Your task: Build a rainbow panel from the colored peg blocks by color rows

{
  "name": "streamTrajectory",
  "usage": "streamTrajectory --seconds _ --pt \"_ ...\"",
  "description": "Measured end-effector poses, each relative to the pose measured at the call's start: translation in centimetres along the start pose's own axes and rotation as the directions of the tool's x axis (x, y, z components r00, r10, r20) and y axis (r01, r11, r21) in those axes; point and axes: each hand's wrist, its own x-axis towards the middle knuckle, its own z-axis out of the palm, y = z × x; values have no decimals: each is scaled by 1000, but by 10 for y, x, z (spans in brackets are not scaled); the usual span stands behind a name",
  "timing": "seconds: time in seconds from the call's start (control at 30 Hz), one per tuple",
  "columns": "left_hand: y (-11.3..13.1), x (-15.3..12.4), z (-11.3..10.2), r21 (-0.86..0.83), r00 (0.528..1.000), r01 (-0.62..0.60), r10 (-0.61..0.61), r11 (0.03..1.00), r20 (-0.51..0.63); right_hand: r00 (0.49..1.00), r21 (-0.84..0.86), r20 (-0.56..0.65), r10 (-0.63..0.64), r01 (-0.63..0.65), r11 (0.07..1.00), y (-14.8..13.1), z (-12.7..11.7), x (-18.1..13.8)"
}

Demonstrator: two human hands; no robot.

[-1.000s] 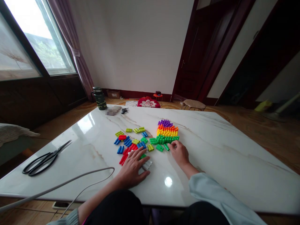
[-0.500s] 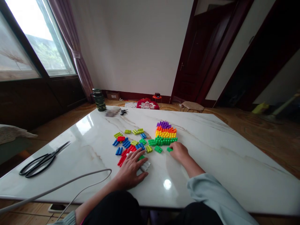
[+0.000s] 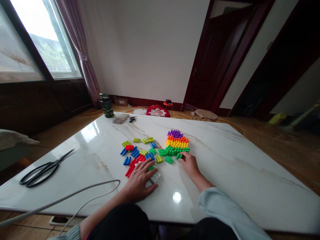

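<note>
My right hand [image 3: 190, 164] pinches a small green building block [image 3: 179, 156] made of joined tubes, at the near edge of the block of upright pieces. That assembly stands in bands of purple [image 3: 175, 133], orange, yellow [image 3: 177, 143] and green [image 3: 174, 150]. Another green block [image 3: 169, 160] lies just left of my right fingers. My left hand [image 3: 141, 181] rests with fingers spread over loose red [image 3: 130, 170], green and clear or white pieces, partly hiding them. Beyond it are scattered blue [image 3: 135, 152], lime [image 3: 147, 140] and red blocks.
Black-handled scissors [image 3: 47, 168] lie on the left of the marble-patterned table [image 3: 237, 173]. A grey cable [image 3: 82, 190] runs across the near left edge. A camouflage flask [image 3: 106, 106] and a small dark tool [image 3: 132, 119] are at the far left corner.
My right hand has shifted slightly up and left with the green block, bringing it closer to the green row and more upright. My left hand has stayed in place.
</note>
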Motion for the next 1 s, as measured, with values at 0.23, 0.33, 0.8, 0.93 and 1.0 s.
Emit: streamTrajectory --seconds 0.23,0.33,0.8,0.93,1.0 --pt "-2 0 3 9 999 -19 19 1000 -29 993 -221 -110 -35 10 975 -12 -17 -10" --pt "-2 0 3 8 999 -21 21 1000 -26 995 -270 -1 -103 98 958 -17 -21 -14" --pt "0 0 -1 -1 999 -22 22 1000 -34 994 -238 63 -86 99 966 -14 -13 -15" --pt "-1 -1 1 -7 998 -27 26 1000 -53 995 -275 51 -88 98 956 -16 -14 -16" --pt "-2 -2 3 -10 997 -33 32 999 -69 993 -305 33 -109 114 946 -20 -14 -16"
